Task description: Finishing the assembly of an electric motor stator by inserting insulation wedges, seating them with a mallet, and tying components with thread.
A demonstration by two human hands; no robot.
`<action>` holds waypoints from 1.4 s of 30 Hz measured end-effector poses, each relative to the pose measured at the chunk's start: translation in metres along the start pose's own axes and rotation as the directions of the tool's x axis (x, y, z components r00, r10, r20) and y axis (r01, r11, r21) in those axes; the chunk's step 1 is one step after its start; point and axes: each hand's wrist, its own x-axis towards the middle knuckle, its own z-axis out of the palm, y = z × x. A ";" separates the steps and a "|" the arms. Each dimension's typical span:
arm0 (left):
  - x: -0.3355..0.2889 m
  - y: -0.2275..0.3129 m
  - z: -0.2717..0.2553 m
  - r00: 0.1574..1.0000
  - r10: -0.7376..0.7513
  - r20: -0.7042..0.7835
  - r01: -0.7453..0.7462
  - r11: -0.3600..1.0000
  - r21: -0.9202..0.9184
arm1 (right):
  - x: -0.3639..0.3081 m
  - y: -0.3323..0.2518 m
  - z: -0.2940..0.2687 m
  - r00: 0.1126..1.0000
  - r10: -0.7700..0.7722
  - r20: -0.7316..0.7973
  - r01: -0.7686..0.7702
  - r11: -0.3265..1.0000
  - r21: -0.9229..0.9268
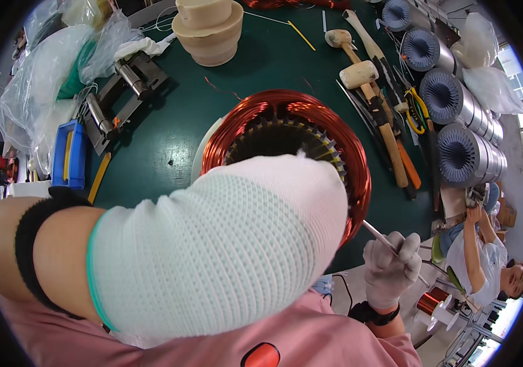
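Note:
A motor stator [286, 131] with thick red-brown copper wire coils [359, 153] around its slotted core lies on the green table. My left hand [237, 232], in a white knitted glove with a green cuff edge, reaches across it and covers its near side. The fingers are bent down out of sight, so their grip cannot be made out. At the lower right, my right hand [391, 269] wears a pale glove and is closed around a thin white rod [379, 236]. The upper tip of that rod is beside the coil's near right rim.
Wooden-handled mallets [359, 74], yellow pliers [419, 110] and other hand tools lie to the right, beside slotted metal cores [457, 155]. At the left are a blue bin [69, 156], a metal fixture [128, 92] and plastic bags. Cream stepped blocks [207, 37] stand at the back. Another person [485, 257] sits at far right.

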 end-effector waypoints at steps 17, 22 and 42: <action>0.005 0.004 0.016 0.999 -0.007 -0.037 0.004 0.998 -0.064 | 0.006 -0.003 -0.005 0.998 -0.017 0.067 0.021 0.998 -0.057; -0.009 -0.006 0.031 0.958 0.172 -0.230 -0.211 0.964 -0.160 | 0.014 -0.017 0.014 0.990 -0.054 0.129 0.077 0.981 -0.179; -0.010 -0.009 -0.008 0.724 0.604 -0.334 -0.405 0.763 0.504 | -0.009 -0.117 0.036 0.987 -0.129 0.098 0.162 0.769 -0.619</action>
